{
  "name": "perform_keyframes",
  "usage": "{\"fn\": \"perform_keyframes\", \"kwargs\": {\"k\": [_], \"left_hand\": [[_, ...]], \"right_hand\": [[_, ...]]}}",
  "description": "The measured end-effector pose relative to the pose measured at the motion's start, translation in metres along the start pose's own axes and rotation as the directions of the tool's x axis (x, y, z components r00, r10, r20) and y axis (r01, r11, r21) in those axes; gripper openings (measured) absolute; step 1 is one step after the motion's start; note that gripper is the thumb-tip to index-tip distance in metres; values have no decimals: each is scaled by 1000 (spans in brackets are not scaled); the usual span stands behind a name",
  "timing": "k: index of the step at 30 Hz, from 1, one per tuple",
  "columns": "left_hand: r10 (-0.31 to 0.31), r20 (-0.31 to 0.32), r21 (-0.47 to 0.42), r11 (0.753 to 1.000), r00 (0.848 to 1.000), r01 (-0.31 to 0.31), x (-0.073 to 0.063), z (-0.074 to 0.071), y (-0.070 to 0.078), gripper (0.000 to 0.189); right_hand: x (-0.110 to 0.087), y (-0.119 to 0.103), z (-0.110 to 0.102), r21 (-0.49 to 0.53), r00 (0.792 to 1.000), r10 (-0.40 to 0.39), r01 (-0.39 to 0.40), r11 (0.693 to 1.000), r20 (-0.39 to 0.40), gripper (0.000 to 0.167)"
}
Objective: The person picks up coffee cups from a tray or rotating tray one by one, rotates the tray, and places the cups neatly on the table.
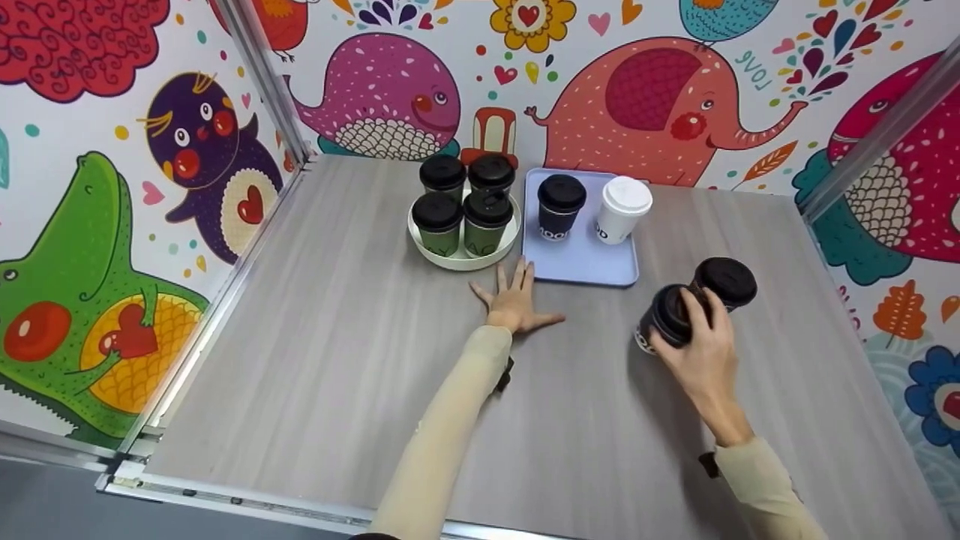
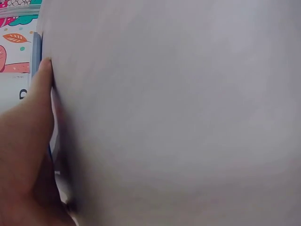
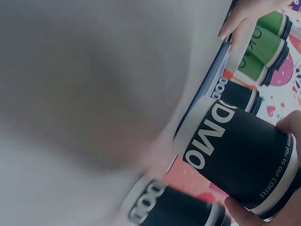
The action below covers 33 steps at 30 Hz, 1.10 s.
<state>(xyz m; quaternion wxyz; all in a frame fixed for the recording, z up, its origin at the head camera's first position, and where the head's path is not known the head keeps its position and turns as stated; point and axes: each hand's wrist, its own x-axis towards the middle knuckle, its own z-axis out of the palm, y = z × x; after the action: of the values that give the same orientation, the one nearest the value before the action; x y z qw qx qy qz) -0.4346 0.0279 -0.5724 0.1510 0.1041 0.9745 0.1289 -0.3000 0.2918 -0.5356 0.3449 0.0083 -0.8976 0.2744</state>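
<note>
My right hand [image 1: 705,360] holds a black coffee cup [image 3: 235,153] with a black lid, gripping it from above near the lid. White lettering runs round the cup's lower part. Just behind it stands a second black coffee cup [image 1: 726,282], also lidded. My left hand [image 1: 514,306] rests on the table with its fingers spread, holding nothing. Its fingertips reach between a round white dish [image 1: 459,263] and a lilac tray [image 1: 581,268]. In the left wrist view, only part of that hand [image 2: 21,141] shows at the left edge.
Several green cups [image 1: 484,238] with black lids stand in the round dish. On the tray are a black cup [image 1: 561,206] and a white cup [image 1: 622,211]. Cartoon-printed walls [image 1: 630,97] close off the back and sides of the grey table [image 1: 322,322].
</note>
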Motion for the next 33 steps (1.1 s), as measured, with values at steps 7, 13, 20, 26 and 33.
{"fn": "perform_keyframes", "kwargs": {"k": [7, 13, 20, 26, 33], "left_hand": [[-7, -4, -4, 1000, 1000, 7, 0, 0, -3, 126], [7, -7, -22, 1000, 1000, -7, -3, -2, -2, 125], [16, -6, -44, 999, 1000, -17, -3, -2, 0, 124], [18, -16, -52, 998, 1000, -18, -5, -3, 0, 124], [16, -17, -45, 999, 1000, -17, -4, -2, 0, 124]], "right_hand": [[-16, 20, -26, -40, 998, 64, -64, 997, 2, 73], [-22, 37, -40, -82, 997, 81, -82, 993, -16, 71], [-23, 50, -45, -86, 997, 80, -81, 993, -21, 71], [-22, 54, -45, -91, 994, 103, -105, 990, -22, 71], [-19, 56, -44, -83, 994, 104, -105, 991, -19, 69]]}}
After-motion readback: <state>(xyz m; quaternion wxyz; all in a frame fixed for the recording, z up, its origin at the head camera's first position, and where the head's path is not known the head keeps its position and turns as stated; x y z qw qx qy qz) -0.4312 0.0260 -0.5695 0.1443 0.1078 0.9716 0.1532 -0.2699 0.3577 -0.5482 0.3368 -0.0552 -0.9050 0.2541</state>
